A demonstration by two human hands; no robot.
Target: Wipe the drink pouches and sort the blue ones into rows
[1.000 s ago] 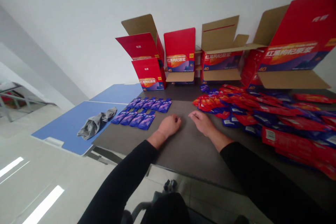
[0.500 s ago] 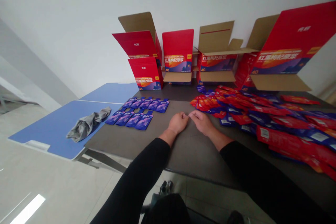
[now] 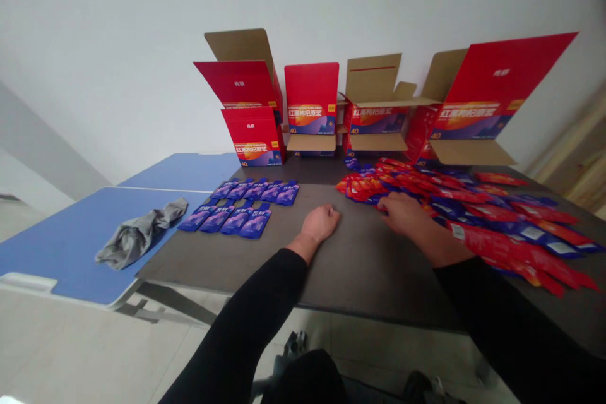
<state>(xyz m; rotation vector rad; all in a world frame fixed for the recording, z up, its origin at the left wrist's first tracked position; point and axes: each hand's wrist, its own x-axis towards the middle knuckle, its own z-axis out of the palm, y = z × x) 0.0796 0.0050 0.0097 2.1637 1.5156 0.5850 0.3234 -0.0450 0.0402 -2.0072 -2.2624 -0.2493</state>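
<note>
At far left, a crumpled grey cloth lies on a blue table. Next, nine purple pouches lie in two rows on the dark table, their white characters too small to read surely. Behind them, the leftmost red box reads "红黑枸杞原浆" and "40"; the second box repeats both. The left hand rests on the bare tabletop, fingers curled closed, its black-sleeved forearm reaching up from lower left. Farther back, the third box shows the same wording and "40". The right hand lies palm down, fingers bent at the near-left edge of a pile of red and blue pouches; whether they grip one I cannot tell. Barcode labels show on some of the pile. Behind it, the rightmost box also carries "红黑枸杞原浆" and "40".
</note>
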